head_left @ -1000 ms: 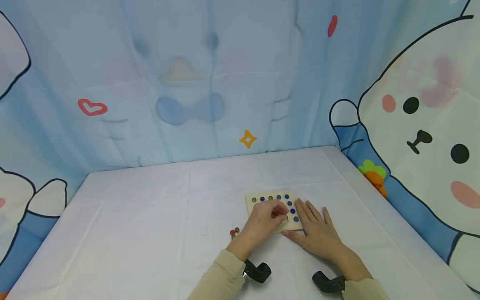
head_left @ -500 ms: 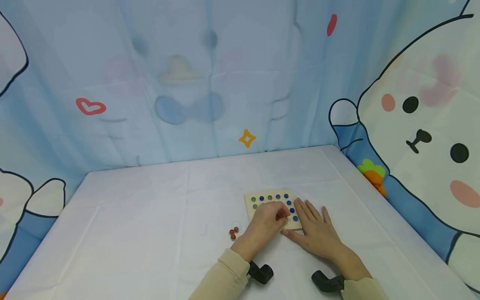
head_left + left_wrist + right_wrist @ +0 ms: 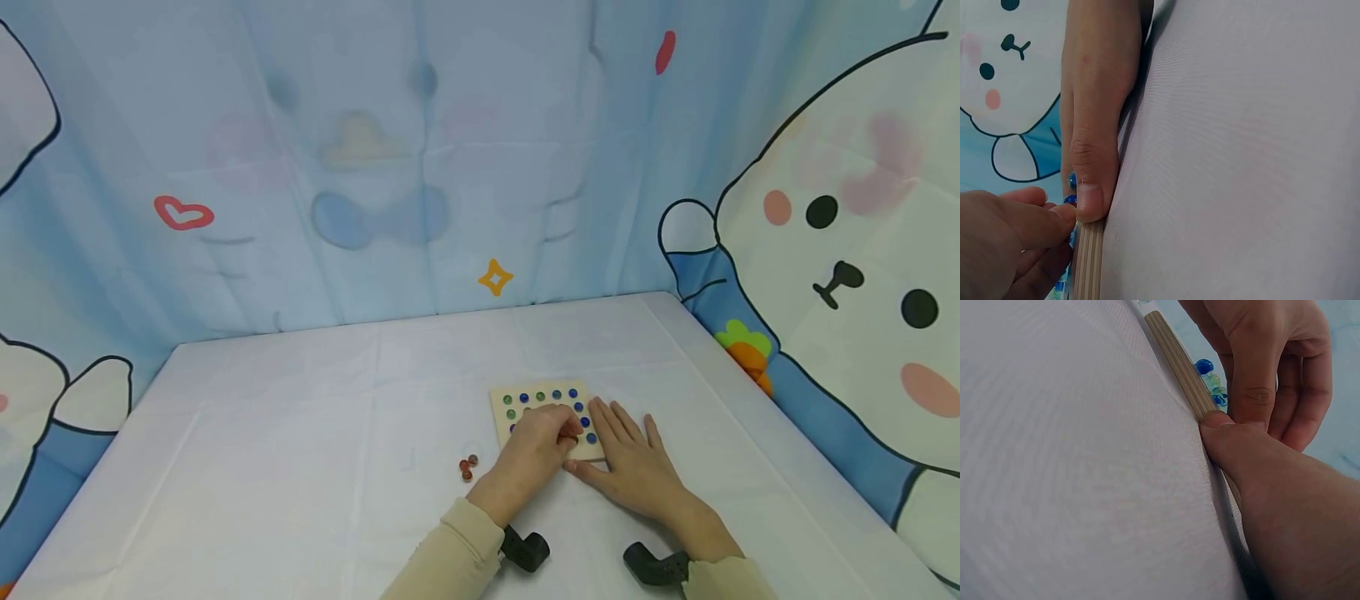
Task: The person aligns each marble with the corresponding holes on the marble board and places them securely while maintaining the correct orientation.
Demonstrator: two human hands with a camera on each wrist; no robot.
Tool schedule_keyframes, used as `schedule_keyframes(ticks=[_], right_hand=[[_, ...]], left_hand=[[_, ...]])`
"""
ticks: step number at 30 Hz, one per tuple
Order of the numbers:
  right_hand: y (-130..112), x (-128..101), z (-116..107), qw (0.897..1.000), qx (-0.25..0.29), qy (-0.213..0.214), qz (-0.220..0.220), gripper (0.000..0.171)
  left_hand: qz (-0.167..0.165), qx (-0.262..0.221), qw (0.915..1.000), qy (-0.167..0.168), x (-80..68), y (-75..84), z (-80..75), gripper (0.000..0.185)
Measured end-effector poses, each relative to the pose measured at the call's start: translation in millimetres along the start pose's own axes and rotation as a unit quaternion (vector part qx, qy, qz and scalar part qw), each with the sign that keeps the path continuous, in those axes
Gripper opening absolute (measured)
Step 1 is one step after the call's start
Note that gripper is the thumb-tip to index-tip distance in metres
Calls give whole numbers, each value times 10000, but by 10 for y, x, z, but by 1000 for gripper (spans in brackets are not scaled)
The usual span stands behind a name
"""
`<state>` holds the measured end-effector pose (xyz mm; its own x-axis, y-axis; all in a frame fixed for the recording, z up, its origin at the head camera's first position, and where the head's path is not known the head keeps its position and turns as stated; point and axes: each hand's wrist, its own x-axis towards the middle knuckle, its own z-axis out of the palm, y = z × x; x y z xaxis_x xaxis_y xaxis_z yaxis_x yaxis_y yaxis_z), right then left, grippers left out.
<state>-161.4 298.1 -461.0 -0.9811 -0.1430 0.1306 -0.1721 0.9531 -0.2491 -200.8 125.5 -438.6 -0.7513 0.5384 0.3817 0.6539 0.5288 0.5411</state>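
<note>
Wooden board [image 3: 588, 453] could jolt marbles [image 3: 592, 438] loose if right hand [image 3: 637, 471], fingers straight against it, slips beside left hand [image 3: 531, 446], fingers curled, hold unclear

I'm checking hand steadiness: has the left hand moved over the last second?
Yes, slightly: in the head view, the left hand has shifted right against the board, uncovering more of its left side.

Seeing a pale wooden board [image 3: 588, 452] lying flat, bearing blue marbles [image 3: 573, 392] and green marbles [image 3: 507, 400] in rows; seeing reddish marbles [image 3: 467, 476] clustering left of the board.
</note>
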Motion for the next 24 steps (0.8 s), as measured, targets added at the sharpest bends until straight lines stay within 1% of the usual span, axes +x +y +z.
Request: schedule_keyframes(ticks=[9,16,21,24], right_hand=[[-7,-1,0,10000,-20,25,49,104],[-3,5,28,9999,-119,-11,96,104],[-16,10,30,9998,-101,-50,145,105],[-18,14,27,9998,-118,-79,172,105]], left_hand=[[-221,-317,9991,-199,-21,33,-95,11],[-258,-463,9985,-138,-62,13,-218,11],[-377,-518,9979,-91,-94,-26,-312,11],[-385,-520,9979,-41,-121,-52,-363,12]])
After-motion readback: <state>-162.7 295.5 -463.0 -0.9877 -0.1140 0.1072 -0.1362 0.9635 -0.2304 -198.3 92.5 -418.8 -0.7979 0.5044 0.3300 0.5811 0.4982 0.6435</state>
